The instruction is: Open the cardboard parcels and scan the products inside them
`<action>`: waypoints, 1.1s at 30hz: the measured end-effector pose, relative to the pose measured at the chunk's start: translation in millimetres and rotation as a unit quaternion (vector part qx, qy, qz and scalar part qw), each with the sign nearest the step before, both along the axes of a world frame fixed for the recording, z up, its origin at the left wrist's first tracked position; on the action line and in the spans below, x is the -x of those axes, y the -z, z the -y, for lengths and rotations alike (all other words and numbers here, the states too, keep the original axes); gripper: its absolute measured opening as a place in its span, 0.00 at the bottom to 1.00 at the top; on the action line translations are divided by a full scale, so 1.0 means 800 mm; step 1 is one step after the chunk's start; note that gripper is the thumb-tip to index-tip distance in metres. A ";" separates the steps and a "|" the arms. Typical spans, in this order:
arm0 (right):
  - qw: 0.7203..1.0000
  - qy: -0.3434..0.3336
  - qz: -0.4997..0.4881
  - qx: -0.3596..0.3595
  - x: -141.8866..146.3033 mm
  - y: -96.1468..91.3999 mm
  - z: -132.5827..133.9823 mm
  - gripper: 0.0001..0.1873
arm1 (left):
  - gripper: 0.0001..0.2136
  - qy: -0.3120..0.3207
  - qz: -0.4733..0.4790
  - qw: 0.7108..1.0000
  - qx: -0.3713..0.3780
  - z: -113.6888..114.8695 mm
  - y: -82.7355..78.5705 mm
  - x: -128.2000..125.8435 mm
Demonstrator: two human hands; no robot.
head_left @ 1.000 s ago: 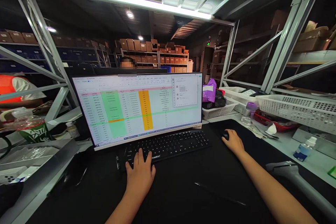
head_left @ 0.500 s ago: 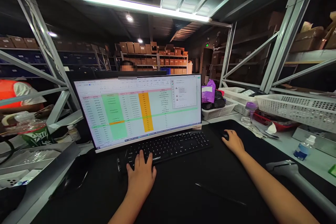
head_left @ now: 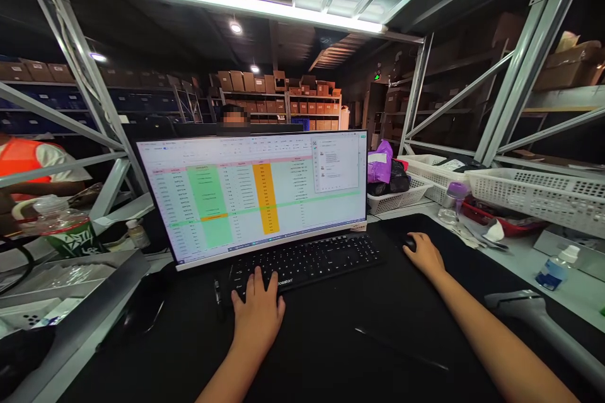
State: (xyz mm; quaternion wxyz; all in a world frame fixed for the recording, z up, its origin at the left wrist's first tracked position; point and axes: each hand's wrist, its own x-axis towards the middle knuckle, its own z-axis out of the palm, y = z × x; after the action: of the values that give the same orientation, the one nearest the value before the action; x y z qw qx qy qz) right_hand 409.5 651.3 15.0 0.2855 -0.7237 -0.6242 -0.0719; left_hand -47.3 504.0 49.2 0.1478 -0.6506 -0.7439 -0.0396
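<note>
My left hand [head_left: 258, 308] rests with spread fingers on the lower left keys of a black keyboard [head_left: 326, 257]. Over on the right, my right hand [head_left: 424, 253] is curved around a black computer mouse [head_left: 410, 242], which mostly hides beneath the fingers. Behind the keyboard stands a monitor [head_left: 293, 195] showing a spreadsheet with green and orange columns and a small pop-up window at its upper right. Both hands lie on a large black desk mat [head_left: 321, 346].
A grey barcode scanner [head_left: 520, 305] lies by my right forearm. A pen [head_left: 217, 293] is left of the keyboard. White baskets [head_left: 534, 192], a purple package [head_left: 380, 164] and a spray bottle [head_left: 558, 267] are at right. Persons sit behind the monitor and at far left.
The whole view has shifted slightly, with things sitting a little further right. The pop-up window's text has moved up. Both hands keep their places on the keyboard and mouse.
</note>
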 end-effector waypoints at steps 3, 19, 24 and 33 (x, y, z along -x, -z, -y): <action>1.000 0.000 0.001 0.000 0.000 -0.001 0.000 0.22 | 0.25 -0.001 -0.001 1.000 0.007 0.001 -0.003 -0.001; 1.000 0.006 0.001 0.012 0.004 -0.007 0.004 0.22 | 0.24 0.013 0.009 1.000 -0.020 0.000 0.001 0.000; 1.000 -0.001 0.004 -0.003 0.001 -0.002 0.001 0.22 | 0.24 0.013 0.013 1.000 -0.022 0.000 0.001 0.000; 1.000 -0.007 0.007 -0.008 -0.004 0.002 -0.004 0.22 | 0.24 0.015 -0.002 1.000 -0.024 0.001 0.002 0.000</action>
State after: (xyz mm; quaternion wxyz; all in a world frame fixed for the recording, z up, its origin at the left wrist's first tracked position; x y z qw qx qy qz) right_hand 412.3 654.5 13.5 0.2878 -0.7164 -0.6305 -0.0799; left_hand -47.0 503.3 48.0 0.1641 -0.6584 -0.7323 -0.0580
